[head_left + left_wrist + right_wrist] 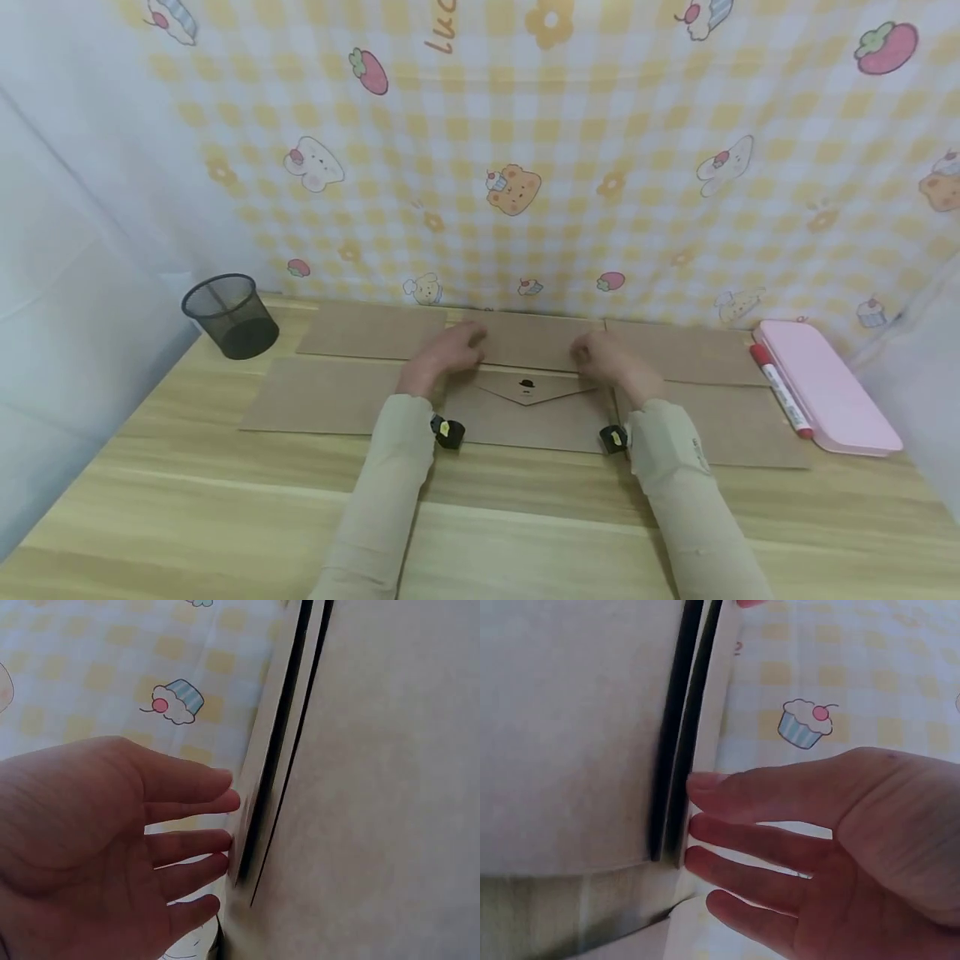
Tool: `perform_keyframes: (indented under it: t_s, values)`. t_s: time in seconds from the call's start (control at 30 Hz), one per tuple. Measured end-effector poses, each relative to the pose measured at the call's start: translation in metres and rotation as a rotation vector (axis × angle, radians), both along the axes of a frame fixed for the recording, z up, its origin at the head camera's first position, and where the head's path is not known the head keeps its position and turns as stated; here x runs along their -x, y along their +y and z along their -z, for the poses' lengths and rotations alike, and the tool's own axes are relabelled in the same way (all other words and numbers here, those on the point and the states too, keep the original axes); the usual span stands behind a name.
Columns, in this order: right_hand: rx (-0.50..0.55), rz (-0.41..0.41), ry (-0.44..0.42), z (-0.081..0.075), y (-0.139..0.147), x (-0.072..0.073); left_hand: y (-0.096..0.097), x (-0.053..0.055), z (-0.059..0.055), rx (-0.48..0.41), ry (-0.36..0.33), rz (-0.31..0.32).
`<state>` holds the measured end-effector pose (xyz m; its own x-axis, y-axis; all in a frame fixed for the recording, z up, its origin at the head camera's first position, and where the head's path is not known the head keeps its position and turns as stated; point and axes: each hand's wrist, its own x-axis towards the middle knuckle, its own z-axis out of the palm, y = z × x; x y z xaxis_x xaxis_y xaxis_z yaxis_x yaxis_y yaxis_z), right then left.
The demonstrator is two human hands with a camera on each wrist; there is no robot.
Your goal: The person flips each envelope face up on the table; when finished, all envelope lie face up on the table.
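Brown kraft-paper envelopes lie in two rows on the wooden table. The front middle envelope (528, 429) has a pointed flap with a small hat print. Behind it lies a plain back middle envelope (532, 337). My left hand (448, 354) is over the left side of this pair, its fingers pointing inward. In the left wrist view, loosely extended fingertips (225, 841) come right up to a paper edge. My right hand (611, 358) is over the right side, a little blurred. The right wrist view has its thumb and fingertips (697, 859) at a paper edge, palm empty.
More envelopes lie at the left (315, 396) and right (738, 425). A black mesh pen cup (232, 317) stands at the back left. On the right are a red-capped marker (782, 392) and a pink case (828, 387). A checked curtain (450, 125) hangs behind the table.
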<state>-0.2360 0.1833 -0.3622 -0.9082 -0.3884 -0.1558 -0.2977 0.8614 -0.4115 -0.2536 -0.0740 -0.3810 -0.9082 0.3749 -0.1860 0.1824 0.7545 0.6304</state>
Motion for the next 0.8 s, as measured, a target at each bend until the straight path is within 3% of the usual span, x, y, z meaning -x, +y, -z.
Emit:
perform_keyframes:
  t_s: [0.2,0.47,0.63,0.8]
  values:
    - [0.011,-0.018,0.029,0.006,0.003,0.004,-0.002,0.0,0.0,0.044,0.057,0.041]
    - [0.016,-0.02,-0.018,0.006,0.009,0.006,-0.006,0.002,0.001,0.021,0.037,0.052]
    - [0.011,-0.029,0.015,0.005,0.009,0.005,-0.007,0.002,0.001,-0.008,0.019,0.038]
    - [0.018,-0.032,0.057,0.004,0.01,0.004,-0.01,0.005,0.003,-0.06,0.022,-0.018]
